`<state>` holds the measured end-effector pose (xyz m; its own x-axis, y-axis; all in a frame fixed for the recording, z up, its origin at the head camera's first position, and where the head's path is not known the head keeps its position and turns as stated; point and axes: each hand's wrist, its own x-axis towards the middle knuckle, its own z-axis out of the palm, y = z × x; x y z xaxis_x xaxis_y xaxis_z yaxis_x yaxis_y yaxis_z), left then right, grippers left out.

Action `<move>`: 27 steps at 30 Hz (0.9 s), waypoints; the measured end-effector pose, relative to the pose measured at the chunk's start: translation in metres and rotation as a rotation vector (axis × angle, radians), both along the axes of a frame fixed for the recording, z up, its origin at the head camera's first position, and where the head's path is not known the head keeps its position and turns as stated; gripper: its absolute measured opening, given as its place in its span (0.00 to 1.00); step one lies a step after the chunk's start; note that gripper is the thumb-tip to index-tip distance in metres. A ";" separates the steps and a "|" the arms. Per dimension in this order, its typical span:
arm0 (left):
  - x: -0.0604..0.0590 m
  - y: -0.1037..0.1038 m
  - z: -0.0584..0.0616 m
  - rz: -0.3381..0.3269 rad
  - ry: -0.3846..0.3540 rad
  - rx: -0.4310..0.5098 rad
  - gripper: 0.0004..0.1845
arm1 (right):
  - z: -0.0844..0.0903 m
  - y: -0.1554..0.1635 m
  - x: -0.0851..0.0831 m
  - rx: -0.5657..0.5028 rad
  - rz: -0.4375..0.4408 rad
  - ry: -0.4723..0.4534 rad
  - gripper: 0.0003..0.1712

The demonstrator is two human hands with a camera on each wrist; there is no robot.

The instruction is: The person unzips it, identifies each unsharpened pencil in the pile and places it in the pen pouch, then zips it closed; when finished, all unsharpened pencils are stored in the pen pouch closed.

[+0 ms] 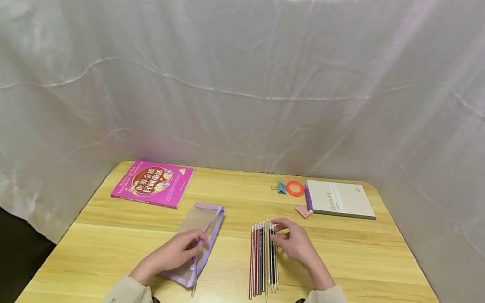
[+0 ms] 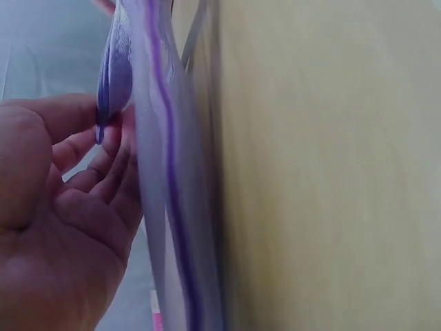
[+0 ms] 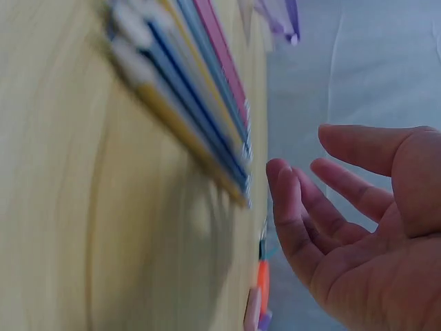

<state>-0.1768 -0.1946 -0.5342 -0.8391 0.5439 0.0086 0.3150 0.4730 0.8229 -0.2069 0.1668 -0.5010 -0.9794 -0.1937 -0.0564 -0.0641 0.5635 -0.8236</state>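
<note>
The row of pencils [image 1: 263,261] lies mid-table, long axes running 12 to 6 o'clock. The right hand [image 1: 295,242] is poised at their 3 o'clock side, fingers loosely spread, apparently empty. The pencil case [image 1: 200,241], at 9 o'clock, is pinched by the left hand [image 1: 177,254].

A glossy pink paperback book [image 1: 152,183] lies far left on the pale wooden table [image 1: 387,275]. Far right: a grey notebook [image 1: 340,199], orange tape ring [image 1: 295,188], teal binder clip [image 1: 281,187], pink eraser [image 1: 302,210].
</note>
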 end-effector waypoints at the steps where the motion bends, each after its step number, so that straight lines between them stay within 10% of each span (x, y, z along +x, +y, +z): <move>1: 0.000 0.000 -0.001 0.004 -0.007 0.012 0.08 | -0.001 0.004 0.000 0.001 -0.015 -0.012 0.25; 27: -0.005 0.005 -0.023 0.032 -0.225 0.301 0.12 | -0.021 0.018 -0.003 0.017 -0.032 -0.109 0.19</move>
